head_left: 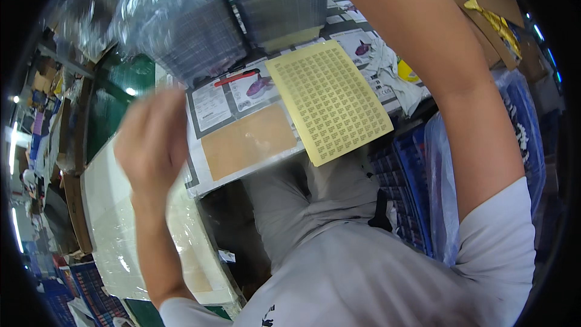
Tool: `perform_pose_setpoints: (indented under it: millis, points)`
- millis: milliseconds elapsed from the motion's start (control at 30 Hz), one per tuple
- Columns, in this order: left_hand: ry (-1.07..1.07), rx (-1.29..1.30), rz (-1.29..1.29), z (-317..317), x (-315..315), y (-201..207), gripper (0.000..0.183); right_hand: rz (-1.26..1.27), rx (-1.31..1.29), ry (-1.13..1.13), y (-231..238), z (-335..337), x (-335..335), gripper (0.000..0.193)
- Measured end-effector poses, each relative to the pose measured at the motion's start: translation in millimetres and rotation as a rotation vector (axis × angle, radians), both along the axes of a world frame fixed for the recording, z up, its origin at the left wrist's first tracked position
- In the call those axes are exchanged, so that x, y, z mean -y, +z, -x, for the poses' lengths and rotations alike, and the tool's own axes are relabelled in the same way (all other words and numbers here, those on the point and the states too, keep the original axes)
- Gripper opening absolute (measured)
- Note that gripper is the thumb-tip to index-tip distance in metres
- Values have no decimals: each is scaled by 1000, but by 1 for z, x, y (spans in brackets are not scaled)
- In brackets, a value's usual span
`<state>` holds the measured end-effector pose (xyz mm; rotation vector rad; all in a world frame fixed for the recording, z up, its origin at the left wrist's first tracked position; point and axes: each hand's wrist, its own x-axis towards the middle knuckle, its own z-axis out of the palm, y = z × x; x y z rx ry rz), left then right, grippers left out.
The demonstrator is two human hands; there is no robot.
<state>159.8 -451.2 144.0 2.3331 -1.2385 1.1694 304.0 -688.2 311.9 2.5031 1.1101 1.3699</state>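
My left hand (152, 142) is raised at the left of the work table (196, 184), smeared by motion, so its fingers cannot be made out. My right arm (436, 42) reaches up and forward past the top edge, and the hand on it is out of sight. Between my arms lies a yellow sheet of small printed labels (336, 103), its near corner jutting over the table's front edge. A red and black pen-like tool (236, 77) rests left of the sheet. Nearer to me, a tan rectangle (251, 140) is taped to the tabletop.
Two tall plastic-wrapped stacks (275, 6) stand at the back of the table. A crumpled white cloth or bag (390, 75) lies right of the labels, by a yellow object (407, 72). Blue packages (405, 188) are stacked below right. A cream, plastic-covered surface (112, 224) adjoins on the left.
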Motion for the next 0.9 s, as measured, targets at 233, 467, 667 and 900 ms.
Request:
perform_pose_setpoints:
  millis: [233,467,667,900]
  points:
    - [63,-219,-78,101,-1,-80,43,-637,-1543,166,-193,54,-19,48]
    - [222,-516,-151,70,-24,-148,55,-842,-1214,159,-270,93,50,43]
    - [304,-454,-120,43,-16,-140,51,-724,-979,-281,-273,223,166,38]
    - [30,-423,-68,81,53,-129,51,-424,-788,-281,-319,299,190,63]
